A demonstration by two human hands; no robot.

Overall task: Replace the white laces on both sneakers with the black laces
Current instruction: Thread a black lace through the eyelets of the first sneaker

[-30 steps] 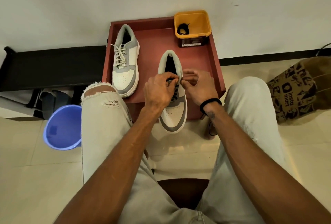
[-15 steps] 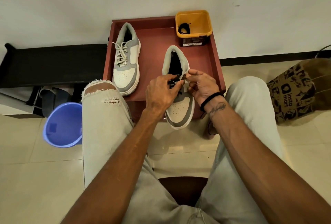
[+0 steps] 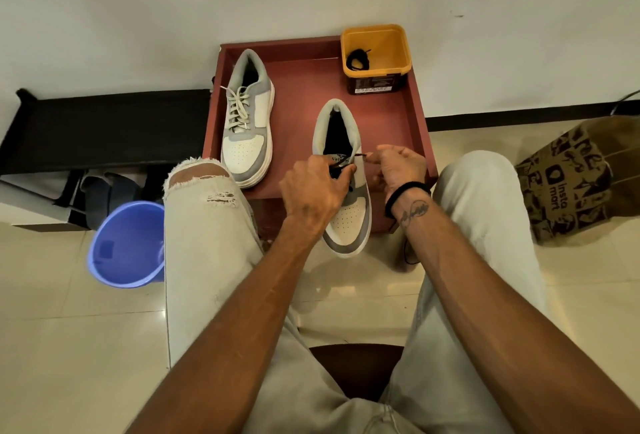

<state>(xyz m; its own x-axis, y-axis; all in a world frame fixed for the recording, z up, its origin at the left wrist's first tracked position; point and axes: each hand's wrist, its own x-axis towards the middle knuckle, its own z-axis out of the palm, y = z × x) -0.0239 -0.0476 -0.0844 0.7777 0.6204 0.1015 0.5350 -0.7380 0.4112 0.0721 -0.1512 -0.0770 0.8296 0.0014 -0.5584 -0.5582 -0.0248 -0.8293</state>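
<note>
Both hands work at the near sneaker (image 3: 346,211), which lies on the red table (image 3: 304,94) with its toe overhanging the near edge toward the person. Compared with a second ago, the hands have drawn apart: they were bunched knuckle to knuckle over the tongue, and now the right hand (image 3: 398,166) has pulled out past the shoe's right side, pinching the tip of the black lace (image 3: 356,156), while the left hand (image 3: 315,187) stays on the shoe's left side, fingers curled on the lace over the eyelets. The shoe itself has swung slightly, toe further right. The lace stretches taut between the hands, which suggests a pass through an upper eyelet is being pulled snug; which eyelet cannot be told, as the left hand hides the rows. Left of the near sneaker stands the second sneaker (image 3: 247,121), well apart, white laces (image 3: 239,107) in place and untouched. Behind the near sneaker, at the table's far right corner, an orange tub (image 3: 375,49) holds the spare black lace (image 3: 356,61), coiled. Judgement: first shoe nearly laced, second shoe wholly to do. A blue bucket (image 3: 126,243) sits on the floor, left of the table.
</note>
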